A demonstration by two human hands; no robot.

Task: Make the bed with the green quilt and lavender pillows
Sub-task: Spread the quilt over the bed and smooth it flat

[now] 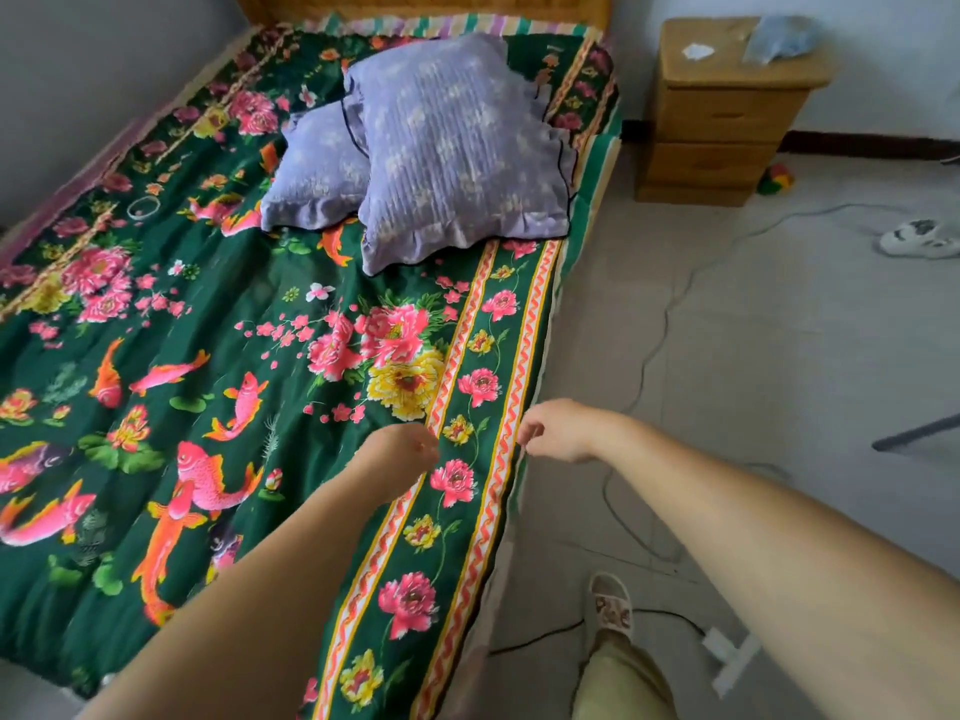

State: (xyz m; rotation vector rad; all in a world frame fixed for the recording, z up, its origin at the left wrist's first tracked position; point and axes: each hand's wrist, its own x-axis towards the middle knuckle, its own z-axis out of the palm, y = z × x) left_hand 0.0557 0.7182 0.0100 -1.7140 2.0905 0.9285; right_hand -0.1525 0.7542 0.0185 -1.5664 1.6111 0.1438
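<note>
The green quilt [249,314], printed with pink flowers and orange fish, lies spread flat over the bed. Two lavender pillows rest on it near the headboard: a large pillow [457,153] overlaps a smaller pillow [317,174] on its left. My right hand [558,431] is at the quilt's right edge, its fingers curled and pinching the hem. My left hand [402,452] hovers over the striped border with its wrist bent and fingers curled under. Whether it holds fabric is hidden.
A wooden nightstand [722,111] stands right of the headboard with cloth and paper on top. Cables [670,314] trail over the grey floor beside the bed. White shoes [919,239] lie at far right. My slippered foot [610,602] stands by the bed's side.
</note>
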